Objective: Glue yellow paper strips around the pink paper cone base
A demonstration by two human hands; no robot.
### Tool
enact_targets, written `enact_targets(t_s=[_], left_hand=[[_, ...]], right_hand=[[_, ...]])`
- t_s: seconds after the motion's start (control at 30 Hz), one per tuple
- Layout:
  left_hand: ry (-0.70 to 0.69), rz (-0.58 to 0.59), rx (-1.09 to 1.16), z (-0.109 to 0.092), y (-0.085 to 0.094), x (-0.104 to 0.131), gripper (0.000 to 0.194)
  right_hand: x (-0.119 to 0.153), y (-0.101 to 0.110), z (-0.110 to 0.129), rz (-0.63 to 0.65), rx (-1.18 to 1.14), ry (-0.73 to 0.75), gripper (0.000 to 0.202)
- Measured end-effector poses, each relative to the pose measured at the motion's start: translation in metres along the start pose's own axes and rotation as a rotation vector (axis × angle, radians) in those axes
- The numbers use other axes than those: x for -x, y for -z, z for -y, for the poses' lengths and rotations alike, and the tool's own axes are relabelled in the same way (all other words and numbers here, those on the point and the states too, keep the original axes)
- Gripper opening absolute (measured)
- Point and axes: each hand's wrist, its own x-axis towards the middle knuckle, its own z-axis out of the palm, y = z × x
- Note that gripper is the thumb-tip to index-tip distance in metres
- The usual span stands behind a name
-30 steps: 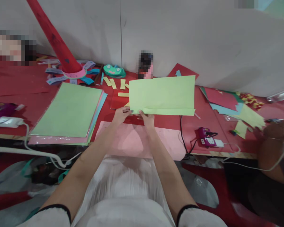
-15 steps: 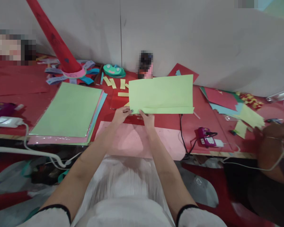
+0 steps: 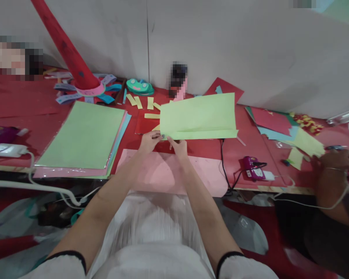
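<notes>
Between my hands is a light green sheet of paper (image 3: 197, 116), lifted off the table and tilted, with a narrow folded strip along its near edge. My left hand (image 3: 151, 141) pinches its near left corner. Just to the right, my right hand (image 3: 178, 147) has thumb and fingers closed on the folded edge. The fingers under the paper are partly hidden. Below my wrists lies a pink sheet (image 3: 168, 172) at the table's front edge. Small yellow paper strips (image 3: 150, 103) lie beyond my left hand.
A stack of coloured paper (image 3: 84, 135) lies left, near a red paper cone (image 3: 66, 46) and a green frog-like craft (image 3: 140, 87). Rightward are a purple device (image 3: 253, 168) with cables, red paper (image 3: 270, 120), and another person's hand (image 3: 336, 161). White cables cross the front edge.
The green sheet has shifted slightly, its left side dipping a little. My right hand has slid slightly left along the folded edge, closer to my left hand.
</notes>
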Motion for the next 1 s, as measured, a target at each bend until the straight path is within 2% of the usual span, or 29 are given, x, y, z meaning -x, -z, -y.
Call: enact_targets(t_s=[0.17,0.4,0.8,1.0], left_hand=[[-0.037,-0.047,-0.068,0.0003,-0.0003,0.0001,0.023],[-0.1,-0.064,-0.111,-0.002,-0.0013,0.0012,0.014],[-0.029,-0.014,-0.04,-0.0045,0.0001,0.0017,0.02],[-0.027,-0.036,-0.069,-0.0014,0.0,0.0012,0.019]], right_hand=[[-0.0011,-0.0013,-0.0006,0.009,-0.085,-0.032,0.029],[0.0015,-0.0023,-0.0003,0.109,-0.07,-0.03,0.029],[0.0018,-0.0047,-0.0087,0.205,-0.142,-0.066,0.032],[0.0013,-0.0076,-0.0085,0.207,-0.158,-0.116,0.036]])
